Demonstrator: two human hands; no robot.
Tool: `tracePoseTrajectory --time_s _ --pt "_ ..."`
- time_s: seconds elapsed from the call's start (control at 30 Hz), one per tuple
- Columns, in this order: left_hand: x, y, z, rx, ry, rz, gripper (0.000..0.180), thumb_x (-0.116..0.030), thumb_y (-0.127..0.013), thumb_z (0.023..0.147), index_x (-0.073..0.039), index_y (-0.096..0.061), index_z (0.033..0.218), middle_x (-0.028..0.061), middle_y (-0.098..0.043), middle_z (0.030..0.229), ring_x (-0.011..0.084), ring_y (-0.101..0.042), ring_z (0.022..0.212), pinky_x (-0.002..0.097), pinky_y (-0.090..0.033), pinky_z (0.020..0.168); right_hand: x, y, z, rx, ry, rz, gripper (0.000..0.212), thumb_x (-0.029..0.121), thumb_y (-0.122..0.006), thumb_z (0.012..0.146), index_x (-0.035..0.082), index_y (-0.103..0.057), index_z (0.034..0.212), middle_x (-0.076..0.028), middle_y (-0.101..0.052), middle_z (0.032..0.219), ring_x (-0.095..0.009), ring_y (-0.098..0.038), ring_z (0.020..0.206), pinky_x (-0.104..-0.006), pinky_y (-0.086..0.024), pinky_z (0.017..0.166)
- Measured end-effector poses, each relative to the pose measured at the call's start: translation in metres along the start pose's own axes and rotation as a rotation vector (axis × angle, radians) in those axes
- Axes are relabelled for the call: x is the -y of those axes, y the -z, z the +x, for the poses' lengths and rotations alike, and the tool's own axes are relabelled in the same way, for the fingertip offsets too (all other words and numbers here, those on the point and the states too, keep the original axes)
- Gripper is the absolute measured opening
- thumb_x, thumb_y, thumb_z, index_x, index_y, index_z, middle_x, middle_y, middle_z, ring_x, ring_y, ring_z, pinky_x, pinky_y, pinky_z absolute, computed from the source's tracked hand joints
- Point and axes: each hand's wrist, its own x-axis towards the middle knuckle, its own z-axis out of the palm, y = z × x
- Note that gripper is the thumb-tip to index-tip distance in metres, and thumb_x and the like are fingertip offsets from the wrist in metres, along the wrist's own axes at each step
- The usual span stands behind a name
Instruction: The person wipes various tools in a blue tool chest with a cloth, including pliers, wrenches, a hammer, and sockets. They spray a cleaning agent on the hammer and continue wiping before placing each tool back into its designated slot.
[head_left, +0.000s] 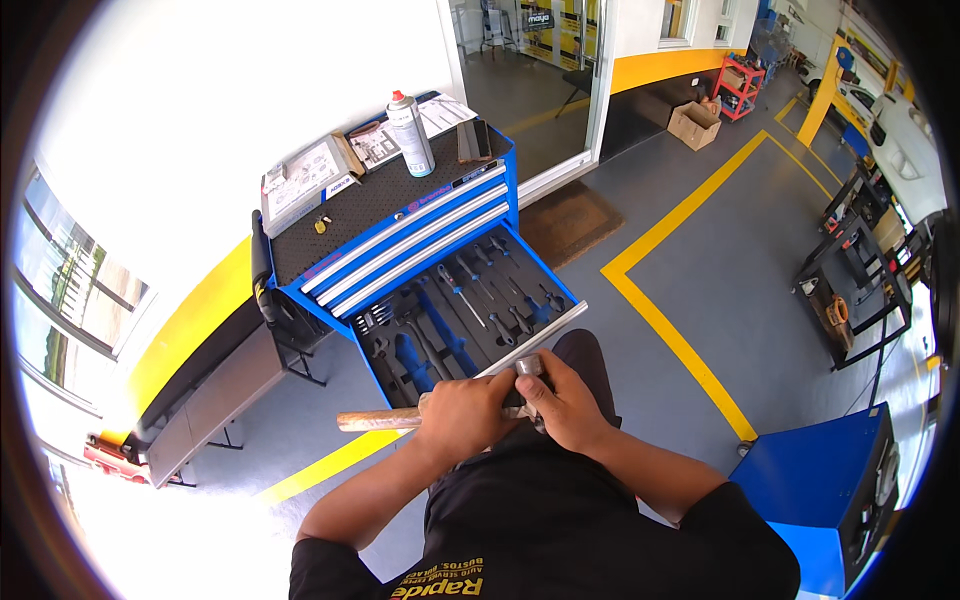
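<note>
In front of my chest I hold a hammer (377, 420) with a pale wooden handle and a metal head. My left hand (465, 412) is closed round the handle near the head, and the handle's end sticks out to the left. My right hand (566, 405) grips the head, whose round face shows between the two hands. Just beyond them, an open drawer (548, 335) of a blue tool cabinet (512, 190) holds screwdrivers (462, 297), pliers (502, 327) and other hand tools in dark and blue cutouts. My fingers partly cover the hammer head.
On the cabinet top stand a spray can (410, 140), a boxed set (305, 185), papers and a dark phone-like object (474, 141). A low bench (220, 400) lies left, a blue cabinet (815, 470) right. Farther off are a cardboard box (694, 126) and a red cart (740, 88).
</note>
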Motion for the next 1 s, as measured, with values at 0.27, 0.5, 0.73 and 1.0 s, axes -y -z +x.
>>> tracePoseTrajectory --time_s 0.27,0.5,0.73,1.0 --pt "0.023 0.034 -0.033 0.485 0.056 -0.557 0.055 -0.051 -0.077 0.087 -0.010 -0.065 0.121 0.0117 -0.072 0.081 0.0287 -0.070 0.076 0.0407 -0.052 0.071 0.031 0.034 0.005 0.395 0.436 -0.454 0.063 0.058 -0.081 0.082 0.007 -0.059 0.111 -0.012 -0.064 0.081 -0.031 -0.066 0.073 -0.0372 -0.050 0.067" --pt "0.034 0.058 -0.059 0.550 0.145 -0.527 0.056 -0.047 -0.082 0.084 -0.008 -0.068 0.121 0.0116 -0.073 0.089 0.0239 -0.069 0.082 0.0351 -0.051 0.076 0.064 0.042 0.015 0.500 0.445 -0.514 0.063 0.058 -0.080 0.082 0.007 -0.059 0.111 -0.013 -0.066 0.084 -0.033 -0.068 0.076 -0.0395 -0.050 0.068" --pt "0.061 0.066 -0.089 0.418 0.174 -0.490 0.055 -0.048 -0.085 0.080 -0.009 -0.068 0.114 0.0093 -0.071 0.083 0.0254 -0.068 0.076 0.0366 -0.051 0.072 0.077 0.079 0.020 0.360 0.245 -0.458 0.059 0.051 -0.086 0.080 0.006 -0.060 0.106 -0.010 -0.066 0.084 -0.024 -0.065 0.073 -0.0348 -0.049 0.067" --pt "0.099 0.061 -0.108 0.364 0.248 -0.734 0.072 -0.038 -0.097 0.066 0.002 -0.068 0.118 0.0097 -0.071 0.092 0.0187 -0.066 0.082 0.0323 -0.052 0.076 0.076 0.084 0.015 0.164 0.180 -0.267 0.052 0.044 -0.088 0.077 0.005 -0.061 0.098 0.000 -0.057 0.081 -0.009 -0.052 0.071 -0.0251 -0.042 0.064"
